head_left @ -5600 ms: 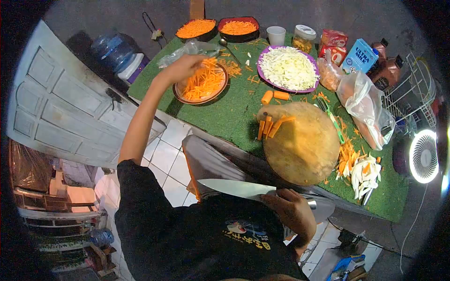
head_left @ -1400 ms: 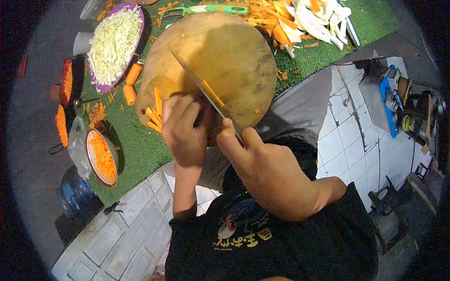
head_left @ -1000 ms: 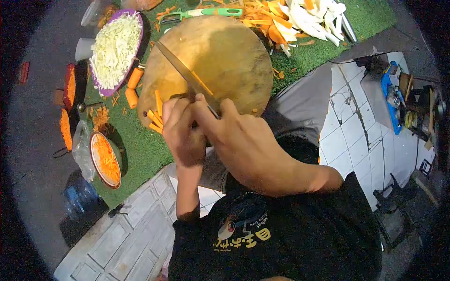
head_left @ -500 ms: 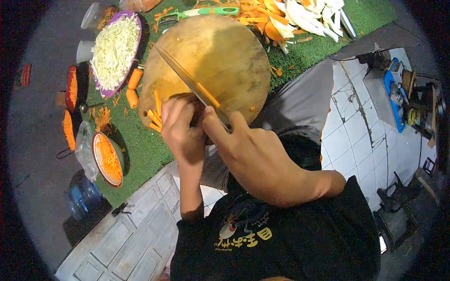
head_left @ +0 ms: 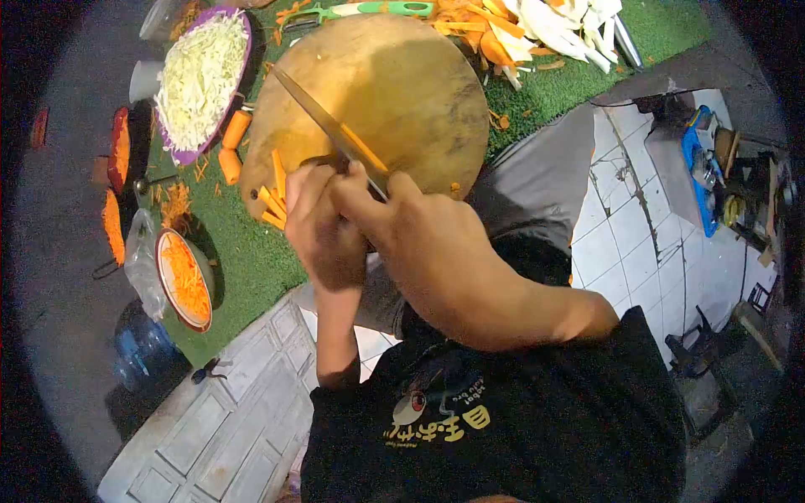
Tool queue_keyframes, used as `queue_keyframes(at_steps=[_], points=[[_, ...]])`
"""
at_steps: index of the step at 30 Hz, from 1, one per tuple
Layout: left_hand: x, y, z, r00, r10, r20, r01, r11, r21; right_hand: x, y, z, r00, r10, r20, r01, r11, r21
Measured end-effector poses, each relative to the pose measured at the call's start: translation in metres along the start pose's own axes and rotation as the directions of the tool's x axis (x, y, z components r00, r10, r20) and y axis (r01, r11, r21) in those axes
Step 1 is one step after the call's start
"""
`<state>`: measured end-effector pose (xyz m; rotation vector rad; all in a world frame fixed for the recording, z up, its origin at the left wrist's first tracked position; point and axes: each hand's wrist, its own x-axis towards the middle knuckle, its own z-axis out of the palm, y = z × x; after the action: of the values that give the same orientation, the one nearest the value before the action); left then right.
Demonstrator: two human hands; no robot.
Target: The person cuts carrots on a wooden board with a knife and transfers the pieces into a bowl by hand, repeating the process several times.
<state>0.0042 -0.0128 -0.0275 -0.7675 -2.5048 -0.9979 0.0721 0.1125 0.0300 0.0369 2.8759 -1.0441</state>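
Note:
My right hand [head_left: 428,239] is closed round the handle end of a kitchen knife [head_left: 314,111]. Its blade slants to the upper left over the round wooden cutting board [head_left: 402,92], with a strip of carrot [head_left: 366,148] lying along it. Curled beside the blade, my left hand [head_left: 323,218] presses on carrot sticks [head_left: 275,201], whose ends poke out on its left side. The rest of what lies under those fingers is hidden. Two pieces of peeled carrot [head_left: 231,147] lie on the green mat left of the board.
A purple-rimmed plate of shredded cabbage [head_left: 201,84] stands at upper left, a bowl of grated carrot [head_left: 184,281] below it. Beyond the board lie a green-handled peeler [head_left: 369,9] and a heap of peelings and pale vegetable pieces [head_left: 570,29]. A water jug [head_left: 147,352] stands lower left.
The right hand and knife have shifted slightly up and left, closer to the left hand. The whole view has also moved a little. Both hands keep their hold.

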Motion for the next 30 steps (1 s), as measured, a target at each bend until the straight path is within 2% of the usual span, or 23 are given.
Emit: queue_keyframes(at_steps=[2, 3, 4, 5, 7, 8, 9, 11, 12, 14, 15, 16, 20, 22, 23, 25, 29, 30], points=[[0.001, 0.002, -0.002, 0.994, -0.1, 0.034, 0.104, 0.978, -0.181, 0.011, 0.003, 0.0, 1.0, -0.005, -0.015, 0.005, 1.0, -0.009], [0.002, 0.003, -0.003, 0.995, -0.102, 0.01, 0.102, 0.977, -0.186, 0.015, 0.007, -0.003, 0.999, -0.039, -0.008, 0.04, 0.997, 0.073], [0.003, 0.002, -0.004, 0.998, -0.053, 0.041, 0.057, 0.993, -0.107, 0.019, 0.012, -0.005, 0.997, -0.073, 0.003, 0.072, 0.986, 0.153], [0.002, 0.0, -0.005, 0.997, -0.012, 0.075, 0.014, 0.999, -0.029, 0.022, 0.021, -0.006, 0.996, -0.09, 0.009, 0.088, 0.987, 0.132], [0.001, 0.002, -0.006, 0.997, -0.034, 0.076, 0.034, 0.999, -0.01, 0.026, 0.037, -0.009, 0.98, -0.176, -0.09, 0.195, 0.935, 0.295], [0.003, 0.005, -0.006, 0.992, -0.063, 0.106, 0.065, 0.998, -0.017, 0.022, 0.039, -0.012, 0.976, -0.158, -0.151, 0.203, 0.91, 0.361], [0.004, 0.008, -0.007, 0.986, -0.092, 0.136, 0.097, 0.995, -0.025, 0.019, 0.04, -0.018, 0.973, -0.181, -0.142, 0.22, 0.912, 0.345], [0.005, 0.011, -0.006, 0.992, -0.104, 0.071, 0.109, 0.992, -0.065, 0.014, 0.041, -0.031, 0.946, -0.215, -0.244, 0.29, 0.897, 0.335], [0.003, 0.005, -0.003, 0.995, -0.073, 0.067, 0.08, 0.99, -0.117, 0.011, 0.041, -0.036, 0.942, -0.232, -0.242, 0.304, 0.895, 0.325], [0.008, 0.0, -0.005, 0.998, -0.036, 0.048, 0.043, 0.985, -0.166, 0.005, 0.041, -0.046, 0.95, -0.192, -0.245, 0.275, 0.885, 0.375], [0.012, -0.001, -0.009, 0.996, -0.008, 0.09, 0.023, 0.985, -0.173, 0.001, 0.041, -0.05, 0.954, -0.169, -0.247, 0.259, 0.879, 0.401], [0.015, -0.002, -0.012, 0.991, 0.022, 0.133, 0.002, 0.984, -0.181, -0.005, 0.035, -0.062, 0.994, -0.034, -0.1, 0.072, 0.908, 0.413], [0.028, -0.011, -0.014, 0.974, 0.11, 0.198, -0.072, 0.979, -0.191, -0.012, 0.047, -0.058, 0.983, -0.015, -0.182, 0.081, 0.928, 0.364], [0.037, -0.014, -0.015, 0.959, 0.151, 0.241, -0.145, 0.988, -0.044, -0.014, 0.057, -0.053, 0.954, -0.097, -0.282, 0.183, 0.938, 0.296], [0.041, -0.016, -0.016, 0.958, 0.155, 0.241, -0.15, 0.988, -0.039, -0.015, 0.059, -0.053, 0.953, -0.1, -0.287, 0.188, 0.936, 0.298], [0.048, -0.021, -0.022, 0.891, 0.293, 0.346, -0.302, 0.953, -0.029, -0.018, 0.06, -0.052, 0.968, -0.027, -0.25, 0.098, 0.956, 0.277], [0.056, -0.014, -0.032, 0.846, 0.314, 0.431, -0.345, 0.939, -0.006, -0.024, 0.056, -0.06, 0.978, -0.033, -0.206, 0.111, 0.919, 0.379], [0.056, -0.017, -0.031, 0.802, 0.298, 0.517, -0.346, 0.938, -0.004, -0.025, 0.056, -0.061, 0.988, -0.014, -0.155, 0.075, 0.917, 0.392]])
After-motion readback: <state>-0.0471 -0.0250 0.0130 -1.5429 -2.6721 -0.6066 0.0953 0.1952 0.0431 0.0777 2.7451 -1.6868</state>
